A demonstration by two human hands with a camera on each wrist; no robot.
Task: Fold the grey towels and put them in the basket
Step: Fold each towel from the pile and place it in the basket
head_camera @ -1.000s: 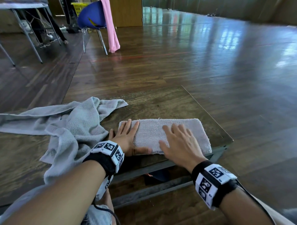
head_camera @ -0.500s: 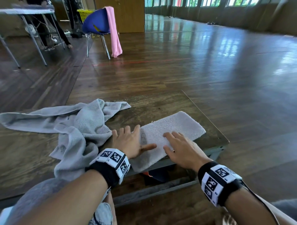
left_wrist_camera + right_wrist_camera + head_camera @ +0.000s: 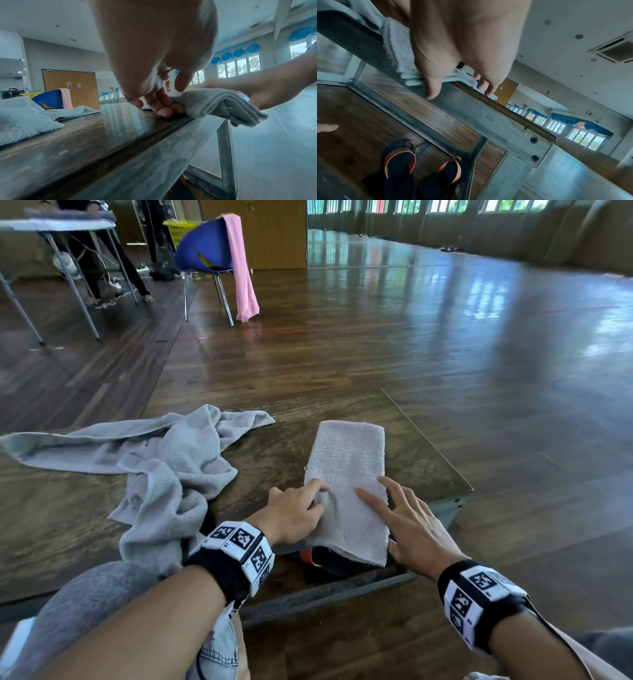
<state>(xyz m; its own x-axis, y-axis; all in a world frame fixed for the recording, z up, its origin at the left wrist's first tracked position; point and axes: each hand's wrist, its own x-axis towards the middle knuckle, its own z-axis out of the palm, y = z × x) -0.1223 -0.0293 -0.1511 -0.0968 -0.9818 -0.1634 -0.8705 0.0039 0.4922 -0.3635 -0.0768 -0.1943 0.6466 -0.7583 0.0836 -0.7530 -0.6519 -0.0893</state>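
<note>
Pinching the near left edge of the folded towel (image 3: 346,474), the left hand (image 3: 294,513) has thumb and fingers (image 3: 161,108) closed on the cloth right at the worktop's (image 3: 274,453) front edge, bunching a small ridge there. The right hand (image 3: 411,529) lies on the towel's near right side with its fingers (image 3: 373,498) spread and nearly straight, pressing and not gripping; the right wrist view shows its thumb under the part that hangs over. The towel is a long narrow strip of several layers, running from the front edge toward the worktop's far right corner, its near end hanging a little past the front edge. The step in hand looks like the last fold, near end over to far end. To do it well, both hands should take all the layers at the near corners together, since the left wrist view shows the stacked edges fanning apart, and a partial grip would let the lower layers slide. Lifting evenly and laying the near end squarely on the far end keeps the edges flush; a flat palm pressed along the crease would then set it. The bunching under the left hand should be smoothed first. A second grey towel (image 3: 164,463) lies crumpled toward the left side of the worktop, unfolded. A yellow basket (image 3: 178,231) shows far across the room behind a blue chair (image 3: 205,248) draped with pink cloth (image 3: 241,268); whether it is the target I cannot tell.
</note>
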